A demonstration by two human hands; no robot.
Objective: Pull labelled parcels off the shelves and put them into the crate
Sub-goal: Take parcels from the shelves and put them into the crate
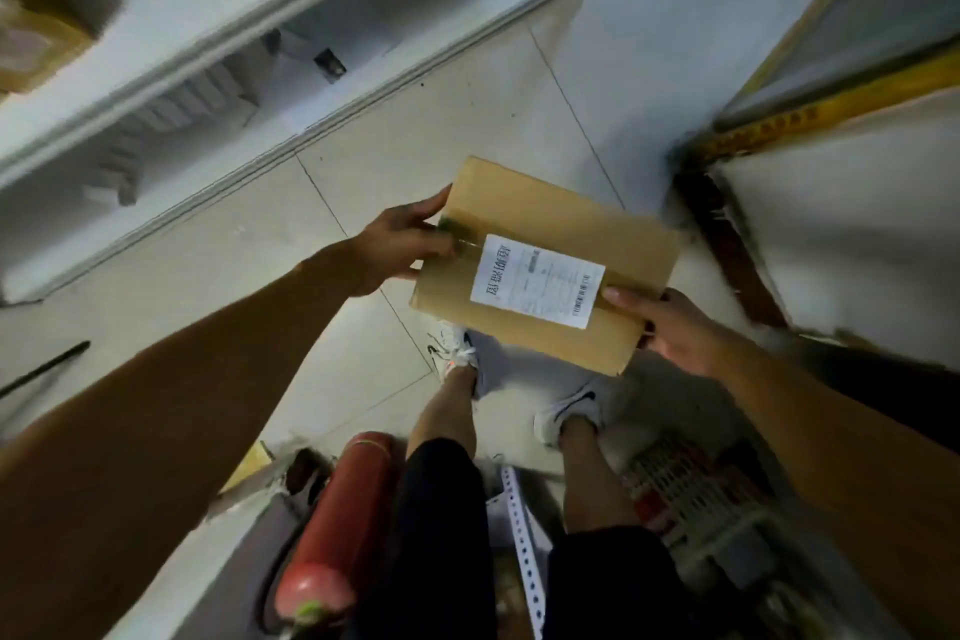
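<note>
Parcel [545, 265] held at both ends, crate [696, 499] low behind it.
Left hand [400, 250] and right hand [670, 327] each grip one end; the right is nearer the crate.

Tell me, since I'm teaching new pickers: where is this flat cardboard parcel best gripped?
By its two opposite short edges, one hand from each side, as here: left hand and right hand hold the parcel there. It is wide, flat and thin, and this leaves the label uncovered.

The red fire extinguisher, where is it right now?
In the head view, the fire extinguisher lies low on the floor, left of the person's legs, below the held parcel.
</note>
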